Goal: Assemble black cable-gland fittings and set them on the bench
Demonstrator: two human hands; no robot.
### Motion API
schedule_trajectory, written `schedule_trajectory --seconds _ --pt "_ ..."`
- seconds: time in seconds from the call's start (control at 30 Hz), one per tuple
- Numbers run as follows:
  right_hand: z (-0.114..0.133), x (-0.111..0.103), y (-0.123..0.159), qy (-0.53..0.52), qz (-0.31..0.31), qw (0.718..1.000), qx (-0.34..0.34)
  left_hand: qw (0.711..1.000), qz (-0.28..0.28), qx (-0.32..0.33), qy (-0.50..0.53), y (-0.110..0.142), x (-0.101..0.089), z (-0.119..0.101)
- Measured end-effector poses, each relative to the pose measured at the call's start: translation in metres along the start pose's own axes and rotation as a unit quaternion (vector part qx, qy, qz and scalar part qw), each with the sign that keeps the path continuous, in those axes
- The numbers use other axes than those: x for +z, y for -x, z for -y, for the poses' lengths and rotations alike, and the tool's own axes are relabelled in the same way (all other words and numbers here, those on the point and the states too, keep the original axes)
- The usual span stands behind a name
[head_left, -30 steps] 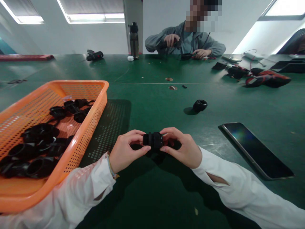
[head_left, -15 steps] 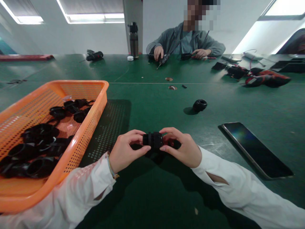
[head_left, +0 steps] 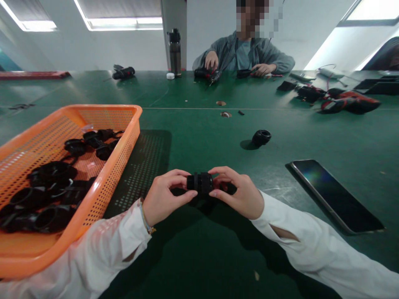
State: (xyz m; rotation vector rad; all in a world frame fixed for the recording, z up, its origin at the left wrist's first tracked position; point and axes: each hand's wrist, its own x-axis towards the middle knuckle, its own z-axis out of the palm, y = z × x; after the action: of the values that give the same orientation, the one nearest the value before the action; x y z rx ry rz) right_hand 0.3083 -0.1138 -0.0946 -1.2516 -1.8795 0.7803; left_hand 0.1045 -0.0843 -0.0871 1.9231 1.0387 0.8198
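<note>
Between my two hands lies a black ribbed cylindrical fitting (head_left: 200, 182), its long axis running left to right just above the green table. My left hand (head_left: 166, 195) pinches the narrower left end with thumb and fingers. On the wider right end, the thumb and fingers of my right hand (head_left: 238, 192) are closed. Both palms face inward, and the fingertips behind the fitting are partly hidden. Farther off to the right, a short black ring-shaped part (head_left: 261, 137) rests on the table.
An orange perforated basket (head_left: 120, 166) with several black parts stands at left. A phone (head_left: 335, 195) lies at right. Across the table, a co-worker's hand (head_left: 212, 60) is on a power drill (head_left: 208, 74). A bottle (head_left: 175, 54) and red-black tools (head_left: 352, 101) are at the back.
My hands and the black fitting hold almost the same position. Across the table, the co-worker's hand on the drill has shifted slightly, and the head has moved a little left.
</note>
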Motion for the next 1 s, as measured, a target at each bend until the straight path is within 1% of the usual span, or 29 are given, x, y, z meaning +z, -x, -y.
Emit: schedule_trajectory --seconds 0.43,0.53,0.67,0.77,0.9,1.0 --pt "-0.0027 0.0010 0.0002 -0.003 0.006 1.000 0.003 1.000 0.000 0.003 -0.001 -0.0004 0.0003 0.0009" --pt "-0.0030 0.0004 0.0000 0.000 0.006 1.000 -0.007 1.000 0.000 0.006 -0.005 -0.0003 0.0005 0.0013" --pt "-0.0036 -0.0007 -0.0013 0.037 -0.024 0.998 -0.044 1.000 0.003 0.007 -0.007 0.0000 0.0003 0.0011" --pt "-0.0037 -0.0007 -0.0018 0.046 -0.048 0.995 -0.071 1.000 0.001 0.004 -0.003 0.0002 0.0002 0.0007" --pt "-0.0043 0.0010 -0.0006 0.033 -0.040 0.997 -0.054 1.000 -0.001 0.003 -0.004 0.0001 0.0004 0.0015" --pt "-0.0059 0.0033 0.0006 0.028 -0.058 0.996 -0.062 1.000 0.000 -0.001 0.002 -0.0003 0.0006 0.0025"
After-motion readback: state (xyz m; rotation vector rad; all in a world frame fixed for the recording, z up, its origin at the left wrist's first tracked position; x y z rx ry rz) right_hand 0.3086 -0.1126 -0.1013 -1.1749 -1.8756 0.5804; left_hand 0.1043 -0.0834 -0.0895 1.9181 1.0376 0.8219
